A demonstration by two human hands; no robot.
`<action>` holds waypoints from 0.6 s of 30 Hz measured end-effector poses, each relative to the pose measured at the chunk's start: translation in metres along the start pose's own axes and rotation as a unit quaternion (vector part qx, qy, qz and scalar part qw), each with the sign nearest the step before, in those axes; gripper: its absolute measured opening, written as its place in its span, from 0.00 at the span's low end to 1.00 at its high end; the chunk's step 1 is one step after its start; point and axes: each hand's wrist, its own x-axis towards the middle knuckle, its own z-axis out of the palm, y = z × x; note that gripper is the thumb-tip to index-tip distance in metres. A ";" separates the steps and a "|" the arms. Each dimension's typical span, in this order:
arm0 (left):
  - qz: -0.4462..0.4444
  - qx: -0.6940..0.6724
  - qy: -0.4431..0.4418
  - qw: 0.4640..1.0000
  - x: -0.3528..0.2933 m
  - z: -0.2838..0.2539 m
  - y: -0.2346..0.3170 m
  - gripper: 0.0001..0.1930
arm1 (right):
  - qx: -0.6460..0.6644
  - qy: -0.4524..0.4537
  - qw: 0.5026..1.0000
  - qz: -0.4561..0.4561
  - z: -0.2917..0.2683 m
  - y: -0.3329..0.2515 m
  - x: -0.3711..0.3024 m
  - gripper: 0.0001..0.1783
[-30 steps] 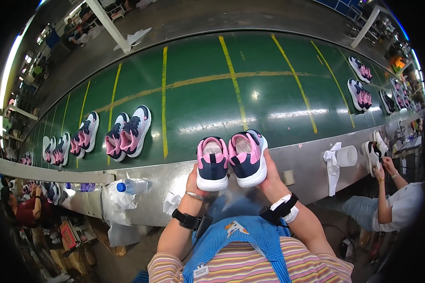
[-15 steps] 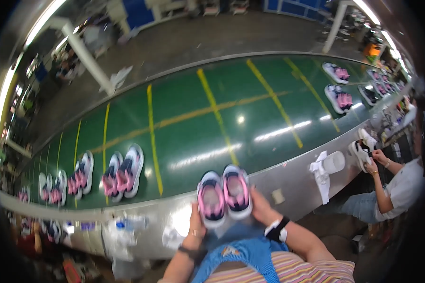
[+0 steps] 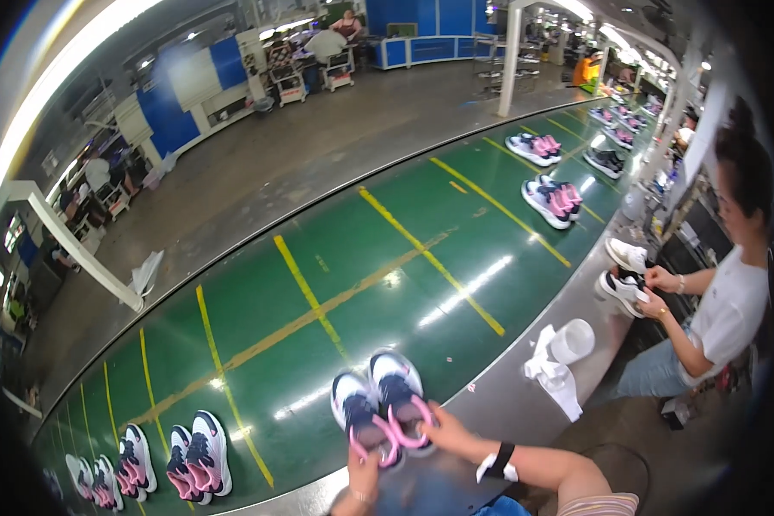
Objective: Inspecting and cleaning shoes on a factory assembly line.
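At the near edge of the green belt I have a pair of white, navy and pink sneakers (image 3: 396,378), side by side with toes pointing away. My left hand (image 3: 364,475) grips the heel end of the left shoe, its fingers partly hidden. At the heel end of the right shoe, my right hand (image 3: 445,432) is closed around the pink collar. Whether the soles rest on the belt or hover just over it, I cannot tell.
The green belt (image 3: 387,284) carries yellow cross lines. Matching sneakers (image 3: 199,456) stand at its left, more (image 3: 552,202) at its right. A white roll (image 3: 573,341) and a cloth (image 3: 552,374) lie on the metal ledge. To the right, a co-worker (image 3: 722,292) handles white shoes (image 3: 621,288).
The sneakers have gone from the metal ledge forward over the belt's near edge, both hands still on them. My view has swung up and to the right. Belt shoes appear shifted.
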 end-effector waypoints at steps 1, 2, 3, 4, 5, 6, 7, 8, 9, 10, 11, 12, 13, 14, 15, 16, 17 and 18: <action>0.000 0.047 0.012 0.999 0.037 0.016 0.012 0.24 | 0.029 0.031 0.997 -0.061 -0.007 -0.003 0.034 0.31; 0.029 -0.015 0.022 0.999 0.073 0.040 0.024 0.24 | 0.026 0.013 0.998 -0.050 -0.017 -0.003 0.075 0.30; 0.030 0.001 0.014 0.999 0.113 0.060 0.037 0.24 | 0.053 0.032 0.996 -0.064 -0.027 -0.011 0.116 0.28; 0.033 0.035 0.019 0.999 0.147 0.084 0.057 0.24 | 0.065 0.045 0.994 -0.070 -0.038 -0.017 0.160 0.27; 0.071 0.051 0.020 0.996 0.193 0.102 0.062 0.25 | 0.039 0.041 0.996 -0.067 -0.053 -0.025 0.206 0.26; 0.113 0.061 0.017 0.992 0.231 0.122 0.079 0.29 | 0.104 0.062 0.989 -0.080 -0.061 -0.029 0.255 0.26; 0.154 0.115 0.054 0.980 0.261 0.135 0.100 0.31 | 0.100 0.031 0.992 -0.065 -0.069 -0.063 0.285 0.24; 0.146 0.163 0.125 0.968 0.296 0.142 0.111 0.33 | 0.065 0.016 0.994 -0.085 -0.069 -0.087 0.316 0.22; 0.148 0.207 0.130 0.958 0.327 0.154 0.119 0.34 | 0.108 0.006 0.990 -0.093 -0.070 -0.085 0.357 0.22; 0.165 0.254 0.151 0.941 0.352 0.160 0.122 0.34 | 0.036 0.013 0.995 -0.094 -0.065 -0.092 0.385 0.28; 0.194 0.247 0.045 0.948 0.381 0.151 0.120 0.34 | -0.075 0.070 0.991 -0.083 -0.045 -0.089 0.413 0.40; 0.215 0.299 0.115 0.923 0.408 0.127 0.098 0.33 | -0.163 0.067 0.981 -0.077 -0.006 -0.094 0.423 0.47; 0.135 0.299 0.099 0.940 0.408 0.144 0.100 0.32 | -0.205 0.135 0.967 -0.063 -0.005 -0.076 0.441 0.45; 0.100 0.339 0.073 0.933 0.404 0.142 0.104 0.31 | -0.213 0.180 0.951 -0.131 0.002 -0.075 0.436 0.42; 0.043 0.378 0.057 0.923 0.409 0.136 0.104 0.29 | -0.214 0.207 0.952 -0.076 0.006 -0.086 0.427 0.41; 0.098 0.390 0.043 0.915 0.422 0.126 0.088 0.27 | -0.256 0.197 0.940 -0.111 -0.003 -0.064 0.452 0.41; 0.255 0.465 0.092 0.843 0.438 0.085 0.060 0.26 | -0.216 0.140 0.952 -0.164 0.014 -0.063 0.466 0.39; 0.072 0.474 0.072 0.875 0.400 0.132 0.084 0.29 | -0.179 0.097 0.973 -0.111 -0.034 -0.051 0.469 0.35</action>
